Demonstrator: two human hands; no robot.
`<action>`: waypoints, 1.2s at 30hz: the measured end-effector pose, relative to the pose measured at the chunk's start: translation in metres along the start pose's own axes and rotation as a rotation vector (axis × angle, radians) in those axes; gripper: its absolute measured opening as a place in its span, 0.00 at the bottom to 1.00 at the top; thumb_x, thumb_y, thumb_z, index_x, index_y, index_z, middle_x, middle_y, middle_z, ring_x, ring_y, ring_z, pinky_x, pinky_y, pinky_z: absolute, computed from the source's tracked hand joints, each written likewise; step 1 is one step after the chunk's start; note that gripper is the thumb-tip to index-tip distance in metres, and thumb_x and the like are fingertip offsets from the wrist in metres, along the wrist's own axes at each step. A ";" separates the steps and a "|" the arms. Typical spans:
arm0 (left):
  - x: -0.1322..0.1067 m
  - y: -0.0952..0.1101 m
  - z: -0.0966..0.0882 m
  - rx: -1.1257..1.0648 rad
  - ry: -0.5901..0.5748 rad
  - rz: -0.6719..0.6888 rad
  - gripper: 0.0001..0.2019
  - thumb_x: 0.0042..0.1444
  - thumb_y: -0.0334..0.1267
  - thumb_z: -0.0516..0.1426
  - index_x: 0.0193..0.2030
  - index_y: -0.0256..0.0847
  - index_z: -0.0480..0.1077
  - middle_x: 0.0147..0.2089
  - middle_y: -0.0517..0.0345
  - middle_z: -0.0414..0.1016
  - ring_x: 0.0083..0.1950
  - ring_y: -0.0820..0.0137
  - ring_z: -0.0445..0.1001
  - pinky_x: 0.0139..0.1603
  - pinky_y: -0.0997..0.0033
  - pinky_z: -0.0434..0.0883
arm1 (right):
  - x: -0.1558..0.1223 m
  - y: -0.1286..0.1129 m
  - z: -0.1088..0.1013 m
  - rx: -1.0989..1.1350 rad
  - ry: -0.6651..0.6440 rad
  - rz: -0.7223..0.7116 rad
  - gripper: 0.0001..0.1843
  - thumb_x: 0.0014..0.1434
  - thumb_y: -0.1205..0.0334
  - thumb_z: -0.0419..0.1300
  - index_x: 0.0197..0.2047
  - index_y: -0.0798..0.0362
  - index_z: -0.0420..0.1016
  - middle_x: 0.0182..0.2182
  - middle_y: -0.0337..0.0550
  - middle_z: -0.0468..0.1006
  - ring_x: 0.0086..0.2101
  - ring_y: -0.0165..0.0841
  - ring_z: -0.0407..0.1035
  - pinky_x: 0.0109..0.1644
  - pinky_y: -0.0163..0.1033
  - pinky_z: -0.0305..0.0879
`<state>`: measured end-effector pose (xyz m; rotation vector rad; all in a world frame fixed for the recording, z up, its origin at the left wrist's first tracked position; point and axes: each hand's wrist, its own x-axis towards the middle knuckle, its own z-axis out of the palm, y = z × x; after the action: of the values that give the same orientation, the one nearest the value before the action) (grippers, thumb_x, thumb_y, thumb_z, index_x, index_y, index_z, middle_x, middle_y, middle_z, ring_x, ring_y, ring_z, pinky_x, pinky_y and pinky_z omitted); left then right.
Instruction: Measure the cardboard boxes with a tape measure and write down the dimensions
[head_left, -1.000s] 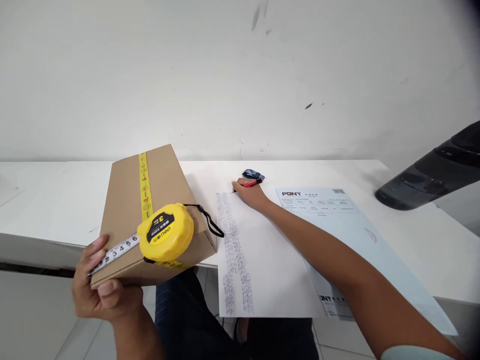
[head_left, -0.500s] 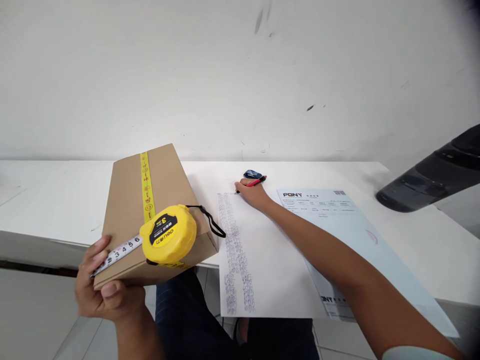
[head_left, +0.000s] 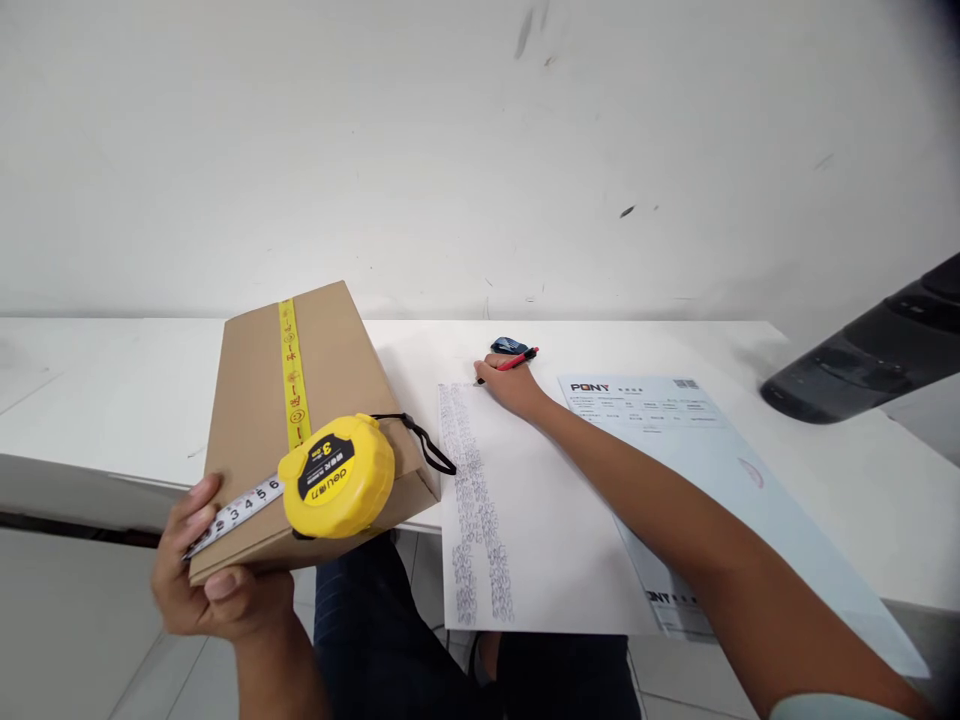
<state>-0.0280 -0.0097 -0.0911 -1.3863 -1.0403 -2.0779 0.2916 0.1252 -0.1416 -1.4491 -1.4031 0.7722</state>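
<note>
My left hand [head_left: 214, 575] grips the near left corner of a brown cardboard box [head_left: 255, 420] sealed with a yellow tape strip, and pins the white blade of a yellow tape measure [head_left: 337, 477] against the box's edge. The tape measure body lies on the box top, its black strap hanging to the right. My right hand [head_left: 510, 385] is closed on a red pen [head_left: 514, 361], whose tip rests near the top of a white sheet [head_left: 547, 510] with columns of handwriting down its left side.
A printed form [head_left: 675, 420] lies partly under the white sheet on the white table [head_left: 112, 400]. A small dark blue object [head_left: 508, 346] sits behind the pen. A dark device [head_left: 870, 355] juts in from the right. A white wall stands behind.
The view has shifted slightly. My right hand with the pen has stayed at the top of the sheet, and my left hand keeps its hold on the box and tape blade.
</note>
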 end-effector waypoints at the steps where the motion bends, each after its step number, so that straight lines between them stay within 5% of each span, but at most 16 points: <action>1: 0.000 -0.001 0.000 -0.015 0.004 0.015 0.21 0.56 0.61 0.53 0.34 0.44 0.64 0.35 0.58 0.68 0.45 0.53 0.80 0.50 0.43 0.74 | 0.000 0.000 0.000 -0.004 0.000 -0.002 0.17 0.56 0.54 0.55 0.21 0.48 0.56 0.23 0.36 0.63 0.29 0.33 0.58 0.36 0.41 0.56; 12: 0.003 -0.002 0.003 -0.200 -0.065 -0.006 0.18 0.57 0.55 0.59 0.40 0.41 0.74 0.41 0.52 0.79 0.49 0.54 0.80 0.57 0.43 0.72 | -0.007 0.001 0.000 -0.144 0.069 -0.156 0.21 0.66 0.47 0.51 0.25 0.49 0.67 0.28 0.42 0.71 0.33 0.38 0.66 0.38 0.43 0.59; 17: 0.007 -0.002 0.005 -0.190 -0.139 -0.053 0.17 0.58 0.53 0.58 0.41 0.41 0.74 0.43 0.51 0.79 0.51 0.55 0.79 0.59 0.44 0.71 | -0.011 0.000 0.005 -0.288 0.017 -0.280 0.14 0.64 0.61 0.52 0.45 0.49 0.79 0.45 0.47 0.77 0.39 0.40 0.71 0.39 0.42 0.61; 24: 0.008 -0.020 0.027 -0.277 -0.179 -0.027 0.17 0.61 0.50 0.58 0.46 0.39 0.76 0.49 0.47 0.80 0.54 0.56 0.78 0.61 0.45 0.71 | -0.009 -0.002 0.007 -0.437 0.095 -0.174 0.24 0.66 0.69 0.48 0.62 0.53 0.72 0.54 0.52 0.76 0.45 0.42 0.73 0.46 0.44 0.66; 33: 0.008 -0.023 0.037 -0.269 -0.208 -0.052 0.19 0.63 0.52 0.56 0.47 0.38 0.74 0.51 0.47 0.79 0.56 0.55 0.77 0.62 0.45 0.70 | 0.001 0.001 0.008 -0.506 0.083 -0.012 0.15 0.68 0.62 0.55 0.49 0.53 0.82 0.48 0.52 0.79 0.43 0.42 0.74 0.43 0.42 0.66; 36: 0.009 -0.025 0.038 -0.259 -0.208 -0.056 0.19 0.63 0.53 0.55 0.47 0.39 0.74 0.51 0.47 0.79 0.56 0.56 0.77 0.62 0.46 0.70 | 0.002 0.001 0.008 -0.497 0.080 -0.007 0.15 0.68 0.63 0.56 0.51 0.54 0.80 0.48 0.53 0.79 0.42 0.41 0.74 0.43 0.42 0.67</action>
<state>-0.0265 0.0359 -0.0832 -1.7503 -0.9218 -2.2066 0.2850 0.1284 -0.1449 -1.8250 -1.6067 0.3646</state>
